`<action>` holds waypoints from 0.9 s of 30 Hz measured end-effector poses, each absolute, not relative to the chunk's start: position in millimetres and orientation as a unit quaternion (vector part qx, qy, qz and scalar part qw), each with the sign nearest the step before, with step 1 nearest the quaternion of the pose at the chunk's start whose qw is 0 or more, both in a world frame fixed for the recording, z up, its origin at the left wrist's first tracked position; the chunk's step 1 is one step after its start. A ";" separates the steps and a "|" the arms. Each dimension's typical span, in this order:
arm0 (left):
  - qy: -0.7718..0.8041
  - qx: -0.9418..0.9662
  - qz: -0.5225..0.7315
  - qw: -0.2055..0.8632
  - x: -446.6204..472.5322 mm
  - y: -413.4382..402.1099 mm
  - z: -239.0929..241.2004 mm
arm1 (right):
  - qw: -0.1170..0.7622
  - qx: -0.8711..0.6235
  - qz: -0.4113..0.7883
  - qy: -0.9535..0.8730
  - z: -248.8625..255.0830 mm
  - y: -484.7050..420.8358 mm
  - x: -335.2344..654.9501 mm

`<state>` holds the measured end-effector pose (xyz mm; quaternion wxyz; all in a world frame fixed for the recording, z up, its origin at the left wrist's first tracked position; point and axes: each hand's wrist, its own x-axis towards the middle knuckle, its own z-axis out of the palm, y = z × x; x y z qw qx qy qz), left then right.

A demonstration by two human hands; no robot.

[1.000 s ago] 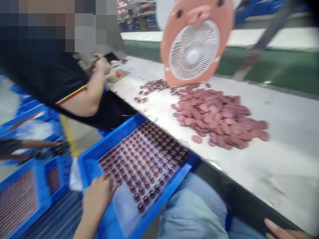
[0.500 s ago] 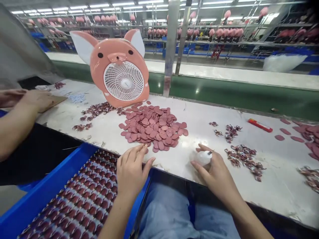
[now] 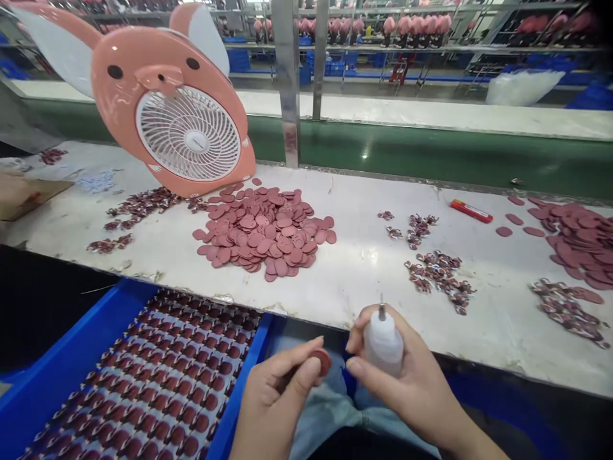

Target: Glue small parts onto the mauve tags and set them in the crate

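Note:
Between the thumb and fingers of my left hand (image 3: 282, 393) is a reddish oval disc (image 3: 324, 361), held over my lap just off the table's front edge. My right hand (image 3: 407, 377) is wrapped round a white squeeze bottle (image 3: 384, 345) with a thin metal tip pointing up. The two hands are a small gap apart. Beyond them, a heap of similar oval discs (image 3: 268, 233) lies on the white table (image 3: 345, 287). Small dark-red and metallic pieces (image 3: 443, 278) are scattered to the right of the heap.
A pink pig-shaped fan (image 3: 172, 108) stands behind the heap. At lower left a blue crate (image 3: 110, 319) holds rows of dark-red pieces. A red tube-like item (image 3: 471, 211) and more discs (image 3: 579, 236) lie at right. Another person's hand (image 3: 14, 191) shows at far left.
My left hand has come back from the heap's edge with a disc pinched in it. My right hand has turned the bottle upright and moved toward me. The view has shifted.

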<state>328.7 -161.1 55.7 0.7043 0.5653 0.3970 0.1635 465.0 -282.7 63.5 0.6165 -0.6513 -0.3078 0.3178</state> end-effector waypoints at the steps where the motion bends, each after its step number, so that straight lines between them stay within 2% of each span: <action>1: 0.387 0.551 0.139 0.726 331.7 -166.8 60.7 | 0.613 -0.640 0.348 -0.305 65.4 -282.6 464.1; 6: 0.344 0.516 0.077 0.781 339.2 -169.3 61.6 | 0.630 -0.577 0.447 -0.264 66.0 -287.5 467.9; 11: 0.184 0.350 -0.088 0.914 348.3 -166.1 30.7 | 0.638 -0.505 0.528 -0.244 60.3 -294.1 472.1; 13: 0.139 0.293 -0.109 0.940 351.8 -169.4 17.5 | 0.632 -0.501 0.542 -0.237 58.0 -297.1 473.6; 19: 0.135 0.221 -0.065 0.964 351.1 -179.0 6.1 | 0.629 -0.603 0.462 -0.169 54.4 -331.1 484.2; 22: 0.169 0.208 -0.020 0.963 347.8 -179.6 10.7 | 0.564 -0.703 0.390 -0.188 54.3 -354.9 487.9; 25: 0.192 0.215 0.008 0.958 347.9 -180.2 16.0 | 0.472 -0.794 0.250 -0.291 56.8 -373.1 489.4; 27: 0.196 0.220 0.027 0.955 349.8 -181.2 20.7 | 0.464 -0.806 0.174 -0.323 60.6 -381.7 489.1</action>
